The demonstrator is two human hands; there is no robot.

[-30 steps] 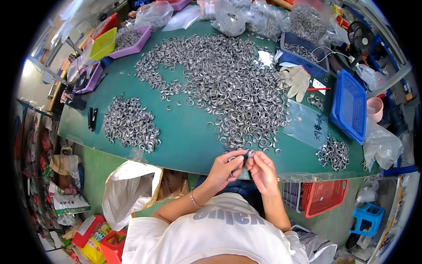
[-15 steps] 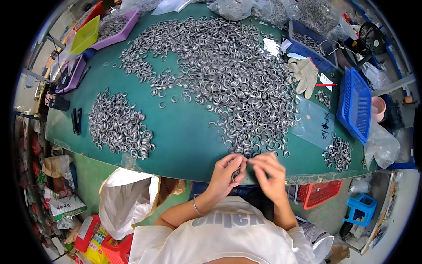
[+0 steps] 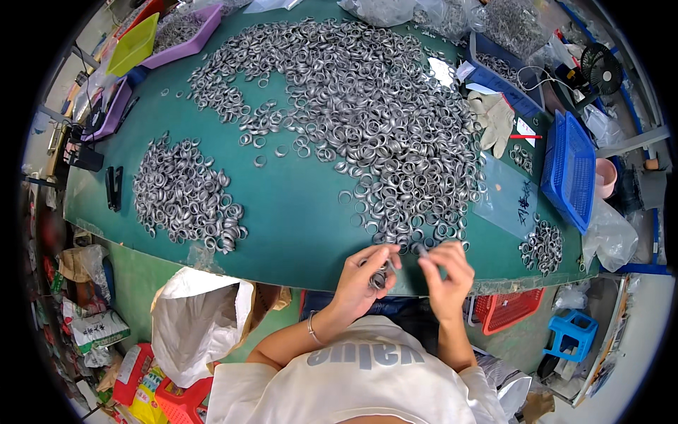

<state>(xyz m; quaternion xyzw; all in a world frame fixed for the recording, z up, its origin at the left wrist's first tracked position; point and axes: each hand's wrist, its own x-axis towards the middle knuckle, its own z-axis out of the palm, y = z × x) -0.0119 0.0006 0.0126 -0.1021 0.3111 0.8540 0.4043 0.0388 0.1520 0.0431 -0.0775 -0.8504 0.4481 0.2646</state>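
Observation:
My left hand [image 3: 361,283] is closed around a few grey metal rings [image 3: 378,278] at the table's near edge. Just to its right, my right hand [image 3: 447,274] pinches a small grey piece [image 3: 423,251] that looks like one ring, slightly blurred. Beyond both hands spreads a large heap of grey metal rings [image 3: 381,120], its near tip close to my fingers. A smaller ring pile [image 3: 185,191] lies on the left of the green table [image 3: 282,205], and another small pile [image 3: 542,247] is at the right.
A black stapler [image 3: 114,189] lies left of the left pile. Blue baskets [image 3: 569,169], work gloves [image 3: 492,120], a clear plastic bag [image 3: 507,194] and a small fan [image 3: 601,65] occupy the right side. Below the table's front edge stands an open white sack [image 3: 201,325].
My right hand has drawn away from the left, moving slightly right with the small piece in its fingers. The left hand stays nearly in place, its rings showing more. The view has shifted slightly.

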